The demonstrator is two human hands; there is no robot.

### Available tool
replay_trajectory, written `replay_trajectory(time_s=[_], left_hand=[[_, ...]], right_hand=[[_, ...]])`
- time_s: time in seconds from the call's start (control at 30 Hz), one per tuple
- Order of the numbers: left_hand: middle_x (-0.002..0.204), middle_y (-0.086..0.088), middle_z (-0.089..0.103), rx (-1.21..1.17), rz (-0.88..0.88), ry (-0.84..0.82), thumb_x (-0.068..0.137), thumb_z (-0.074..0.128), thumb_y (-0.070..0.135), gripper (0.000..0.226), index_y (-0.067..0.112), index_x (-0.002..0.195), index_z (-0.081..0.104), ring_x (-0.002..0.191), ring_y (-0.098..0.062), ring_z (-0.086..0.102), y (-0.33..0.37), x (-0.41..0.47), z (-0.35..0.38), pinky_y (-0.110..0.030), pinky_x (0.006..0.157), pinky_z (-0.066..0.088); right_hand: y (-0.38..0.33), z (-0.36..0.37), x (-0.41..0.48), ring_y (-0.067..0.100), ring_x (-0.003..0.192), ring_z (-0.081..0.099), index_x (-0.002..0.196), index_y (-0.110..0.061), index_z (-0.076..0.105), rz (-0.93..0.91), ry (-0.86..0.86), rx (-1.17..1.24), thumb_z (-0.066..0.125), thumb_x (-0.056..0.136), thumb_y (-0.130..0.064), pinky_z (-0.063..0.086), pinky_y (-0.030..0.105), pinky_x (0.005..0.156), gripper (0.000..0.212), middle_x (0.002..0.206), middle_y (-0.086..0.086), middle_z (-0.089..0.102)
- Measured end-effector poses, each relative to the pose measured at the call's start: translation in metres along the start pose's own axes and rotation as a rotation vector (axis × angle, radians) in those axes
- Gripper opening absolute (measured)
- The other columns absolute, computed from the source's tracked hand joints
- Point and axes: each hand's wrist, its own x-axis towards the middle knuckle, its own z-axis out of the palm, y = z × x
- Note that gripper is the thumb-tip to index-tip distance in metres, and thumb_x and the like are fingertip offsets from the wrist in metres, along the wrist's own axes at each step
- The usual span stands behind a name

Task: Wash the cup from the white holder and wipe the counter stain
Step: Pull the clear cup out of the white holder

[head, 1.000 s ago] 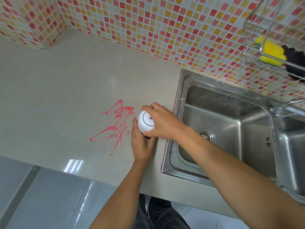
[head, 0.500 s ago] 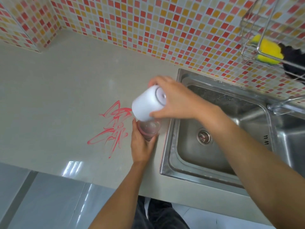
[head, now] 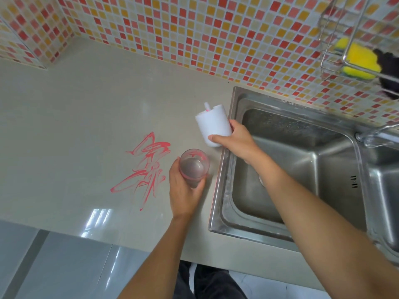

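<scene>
Left hand (head: 185, 190) wrapped from below round the clear cup (head: 194, 167), fingers curled on its wall, mouth up, pinkish residue at the rim; held just left of the sink (head: 302, 130), over the bench (head: 64, 126). Right hand (head: 235, 141) clamped on one end of the white holder (head: 212, 126), thumb across its side, forearm stretched over the sink's near left corner. Holder tilted, beside the sink's left rim, apart from the cup; touching the bench or not, impossible to tell. Further left of the sink, a red scribbled stain (head: 146, 167) on the pale, glossy bench. Behind the sink, mosaic wall tiles (head: 194, 29) in red, orange and cream. Above the sink's far right, a wire rack (head: 354, 33) with a yellow sponge (head: 360, 59).
</scene>
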Motion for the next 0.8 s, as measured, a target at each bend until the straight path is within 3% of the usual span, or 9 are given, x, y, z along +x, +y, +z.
replay_trajectory(time_s=[0.1,0.27,0.43,0.53,0.7,0.8], left_hand=[[0.14,0.002,0.045,0.013,0.0,0.008,0.071,0.081,0.049,0.09,0.019,0.142,0.035,0.131,-0.015,0.046,-0.001,-0.001,0.001,-0.036,0.107,0.043],[0.139,0.002,0.046,0.01,-0.006,0.004,0.071,0.08,0.05,0.09,0.02,0.142,0.035,0.13,-0.014,0.046,-0.002,0.0,0.001,-0.037,0.106,0.044],[0.138,0.003,0.046,0.023,-0.011,0.01,0.071,0.08,0.05,0.089,0.02,0.141,0.034,0.128,-0.014,0.047,-0.002,0.0,0.002,-0.036,0.104,0.045],[0.138,0.002,0.046,0.03,0.003,0.011,0.071,0.081,0.048,0.09,0.019,0.142,0.034,0.128,-0.015,0.047,-0.003,0.0,0.002,-0.034,0.105,0.045],[0.14,0.003,0.045,0.027,0.008,0.006,0.072,0.081,0.046,0.089,0.02,0.142,0.033,0.129,-0.013,0.046,-0.001,-0.001,0.001,-0.022,0.102,0.039],[0.139,0.004,0.047,0.009,0.027,0.002,0.072,0.081,0.045,0.086,0.022,0.141,0.033,0.128,-0.013,0.047,-0.001,-0.001,-0.001,-0.025,0.105,0.04]], right_hand=[[0.013,0.008,0.003,0.01,0.097,0.058,0.12,-0.022,0.045,-0.028,0.027,0.032,0.082,0.069,-0.02,0.046,0.014,0.068,0.064,0.115,-0.003,0.057],[0.032,0.023,0.007,0.009,0.106,0.059,0.12,-0.032,0.041,-0.073,0.026,0.014,0.084,0.057,-0.033,0.052,0.031,0.088,0.076,0.119,-0.009,0.058],[0.034,0.029,0.008,0.007,0.104,0.055,0.127,-0.028,0.041,-0.116,0.055,-0.021,0.087,0.062,-0.024,0.045,0.02,0.083,0.079,0.115,-0.014,0.056],[0.036,0.032,0.009,0.009,0.105,0.055,0.13,-0.027,0.04,-0.146,0.067,-0.055,0.088,0.061,-0.026,0.046,0.023,0.085,0.084,0.114,-0.015,0.055],[0.039,0.029,0.006,0.011,0.112,0.054,0.136,-0.023,0.04,-0.204,0.069,-0.089,0.087,0.062,-0.022,0.046,0.031,0.096,0.088,0.127,-0.008,0.058],[0.053,0.022,-0.011,0.015,0.13,0.045,0.146,-0.019,0.031,-0.203,0.161,-0.136,0.081,0.074,-0.024,0.034,0.022,0.104,0.088,0.144,0.0,0.048]])
